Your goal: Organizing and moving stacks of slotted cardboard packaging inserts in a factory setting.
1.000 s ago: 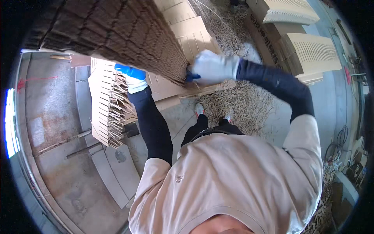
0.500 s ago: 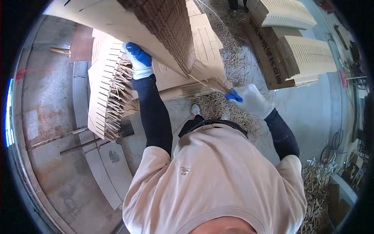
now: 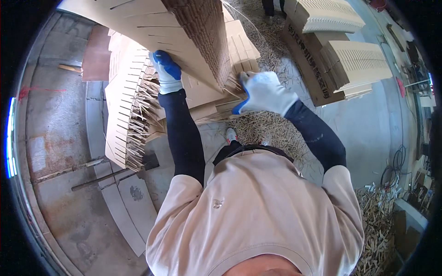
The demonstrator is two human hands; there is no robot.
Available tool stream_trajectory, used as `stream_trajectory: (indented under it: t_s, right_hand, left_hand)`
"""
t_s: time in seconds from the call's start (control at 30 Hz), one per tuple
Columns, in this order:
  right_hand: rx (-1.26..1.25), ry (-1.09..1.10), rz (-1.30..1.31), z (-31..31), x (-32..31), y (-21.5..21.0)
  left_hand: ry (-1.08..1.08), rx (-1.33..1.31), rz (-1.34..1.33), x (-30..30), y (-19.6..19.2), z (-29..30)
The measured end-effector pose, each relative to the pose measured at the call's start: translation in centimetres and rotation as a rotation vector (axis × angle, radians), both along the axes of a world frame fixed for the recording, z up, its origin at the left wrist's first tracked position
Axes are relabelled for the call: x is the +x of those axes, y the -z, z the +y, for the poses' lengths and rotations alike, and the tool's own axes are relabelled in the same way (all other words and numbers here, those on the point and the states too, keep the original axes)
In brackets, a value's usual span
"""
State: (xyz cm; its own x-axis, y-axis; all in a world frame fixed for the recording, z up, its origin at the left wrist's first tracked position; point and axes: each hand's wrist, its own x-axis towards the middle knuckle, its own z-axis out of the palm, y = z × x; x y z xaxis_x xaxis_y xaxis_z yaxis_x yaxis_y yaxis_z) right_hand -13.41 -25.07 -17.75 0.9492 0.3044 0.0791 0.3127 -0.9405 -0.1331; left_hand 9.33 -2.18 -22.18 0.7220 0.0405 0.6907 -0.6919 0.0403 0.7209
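A thick stack of slotted cardboard sheets stands tilted on edge, its rough brown cut side facing right. My left hand, in a white glove with blue coating, is closed against the stack's lower left edge, its fingertips partly hidden. At the stack's near corner, my right hand, gloved the same way, curls round thin cardboard strips. Its thumb and fingers lie on either side of them. Beneath is more flat slotted cardboard. Left of my left hand, another slotted stack has ragged strips sticking out.
Loose cardboard strips litter the floor around my feet. To the right, a long brown carton bears slotted cardboard stacks. Flat boards lie at left. Another person's legs show at the far top.
My right hand has moved left and up to the stack's near corner, from the outer ends of the fanned strips. My left hand stays on the stack.
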Motion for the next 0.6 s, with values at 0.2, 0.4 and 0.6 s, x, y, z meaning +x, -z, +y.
stream_trajectory:
  t_s: [0.2,0.4,0.6]
  right_hand:
    - [-0.002,-0.069,0.202,1.2,3.9,-1.4]
    - [0.136,-0.222,0.227,-0.9,6.2,0.3]
    - [0.36,-0.344,0.109,-1.8,6.4,2.6]
  left_hand:
    - [0.091,-0.012,0.148,0.6,1.5,1.0]
    - [0.105,0.081,0.134,1.5,2.0,1.9]
    - [0.118,0.066,0.136,2.0,2.2,2.3]
